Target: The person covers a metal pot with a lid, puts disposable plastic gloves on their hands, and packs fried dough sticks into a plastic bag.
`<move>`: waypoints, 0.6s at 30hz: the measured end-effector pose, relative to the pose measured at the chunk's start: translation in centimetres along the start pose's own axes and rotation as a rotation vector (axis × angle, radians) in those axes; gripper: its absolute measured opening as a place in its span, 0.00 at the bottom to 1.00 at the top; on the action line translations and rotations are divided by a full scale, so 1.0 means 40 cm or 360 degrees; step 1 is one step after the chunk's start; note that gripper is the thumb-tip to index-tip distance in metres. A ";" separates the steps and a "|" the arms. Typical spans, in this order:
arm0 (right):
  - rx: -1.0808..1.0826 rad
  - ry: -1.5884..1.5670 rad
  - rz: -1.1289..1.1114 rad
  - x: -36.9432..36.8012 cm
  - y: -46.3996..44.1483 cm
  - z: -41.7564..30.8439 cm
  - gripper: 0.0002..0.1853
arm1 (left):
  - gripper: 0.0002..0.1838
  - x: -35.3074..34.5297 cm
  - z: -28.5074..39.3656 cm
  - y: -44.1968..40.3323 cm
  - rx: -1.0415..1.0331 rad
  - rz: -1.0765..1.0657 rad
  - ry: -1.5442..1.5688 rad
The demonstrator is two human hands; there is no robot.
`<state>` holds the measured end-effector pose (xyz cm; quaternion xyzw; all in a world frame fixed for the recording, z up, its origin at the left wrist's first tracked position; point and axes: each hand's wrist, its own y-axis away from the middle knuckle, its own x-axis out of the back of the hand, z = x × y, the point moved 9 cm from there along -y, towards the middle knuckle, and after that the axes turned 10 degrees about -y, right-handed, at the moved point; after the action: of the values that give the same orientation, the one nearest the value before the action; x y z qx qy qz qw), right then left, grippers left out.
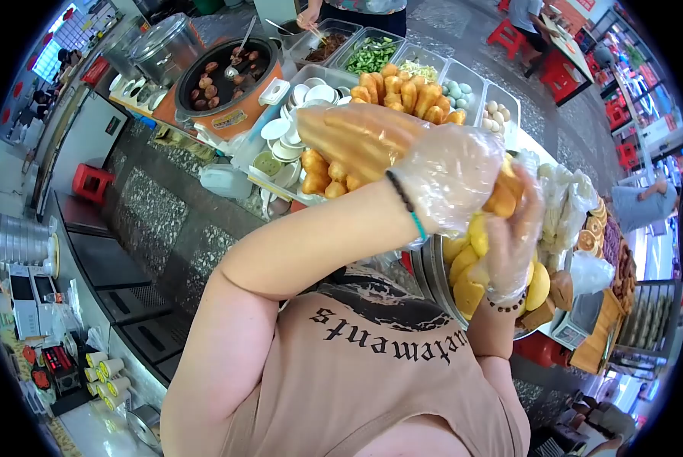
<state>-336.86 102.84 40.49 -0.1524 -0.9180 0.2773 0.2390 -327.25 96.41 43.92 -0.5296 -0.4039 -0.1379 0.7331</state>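
Note:
My left hand [456, 171], in a clear plastic glove, is closed around long golden fried dough sticks [357, 141]. They point to the left and look smooth and glossy, as if under clear film. My right hand [517, 236], also gloved, curls its fingers around a golden dough end [503, 194] beside my left hand. Whether this end belongs to the same sticks is hidden. Yellow buns [538, 286] lie in a round metal pot [433, 266] below and around my right hand. More fried dough [406, 91] is piled beyond my left hand.
Tubs of chopped greens [368, 53], bluish eggs [457, 93] and pale brown eggs [496, 116] line the far side. An orange cooker [227, 84] with a ladle stands left, near white dishes [284, 141]. Plastic bags [574, 202] hang right. Another person's hand [309, 18] is at the far tubs.

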 end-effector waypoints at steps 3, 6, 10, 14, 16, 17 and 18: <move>0.0021 -0.0559 0.0443 0.033 0.007 0.056 0.20 | 0.07 0.032 -0.032 -0.004 0.0143 0.0041 0.0107; 0.0245 -0.0201 0.0193 -0.068 -0.028 0.017 0.20 | 0.12 0.050 -0.010 -0.002 -0.0170 0.0006 -0.0009; 0.0507 0.0249 -0.0132 -0.147 -0.074 -0.004 0.15 | 0.16 0.037 -0.043 0.024 -0.0398 -0.0207 -0.0367; 0.0789 0.0198 -0.0398 -0.248 -0.102 -0.058 0.13 | 0.18 0.033 -0.091 0.023 -0.0477 -0.0292 -0.0409; 0.0367 -0.0057 -0.0459 -0.242 -0.155 0.041 0.12 | 0.15 0.039 -0.177 0.014 0.0023 -0.0489 -0.0111; -0.0036 -0.0309 -0.0514 -0.244 -0.179 0.118 0.12 | 0.13 0.069 -0.194 0.020 -0.0288 -0.0231 -0.0533; -0.0030 -0.0392 -0.0226 -0.195 -0.202 0.150 0.12 | 0.14 0.106 -0.242 0.022 -0.0011 -0.0227 -0.0297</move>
<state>-334.65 90.54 38.03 -0.0540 -0.9514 0.2678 0.1420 -319.70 89.12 45.37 -0.5125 -0.5067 -0.1413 0.6787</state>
